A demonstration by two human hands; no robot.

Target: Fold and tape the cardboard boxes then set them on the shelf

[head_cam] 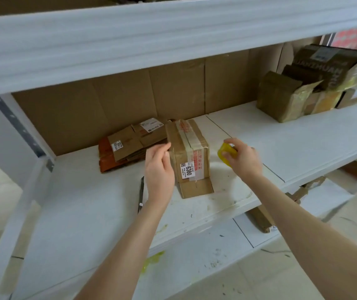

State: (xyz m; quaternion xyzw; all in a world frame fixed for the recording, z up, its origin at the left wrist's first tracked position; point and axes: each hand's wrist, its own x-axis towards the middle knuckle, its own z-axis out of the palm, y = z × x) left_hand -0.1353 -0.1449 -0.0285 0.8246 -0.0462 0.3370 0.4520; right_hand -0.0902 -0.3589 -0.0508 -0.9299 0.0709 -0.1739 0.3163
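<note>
1. the cardboard box (pixel 187 154) sits on the white shelf (pixel 281 144), roughly in the middle of it, between my two hands. it's taped along the top, has a white "6380" sticker on the near face, and one small flap at the bottom front lies open, flat on the shelf.
2. my left hand (pixel 159 167) is up against the box's top left edge, thumb and fingertips pinched together. honestly can't tell if there's anything between them or if they're just touching the cardboard.
3. my right hand (pixel 243 161) is just to the right of the box, not touching it, fingers curled around a yellow tape roll (pixel 227 155).
4. behind my left hand there's a stack of flattened boxes (pixel 125 146), lying flat with labels on them and touching the box's back left corner.
5. a thin black tool (pixel 141 193) lies on the shelf by my left wrist, too blurry to say what it is.
6. way off at the right end of the shelf is a pile of other boxes (pixel 298 92).
</note>
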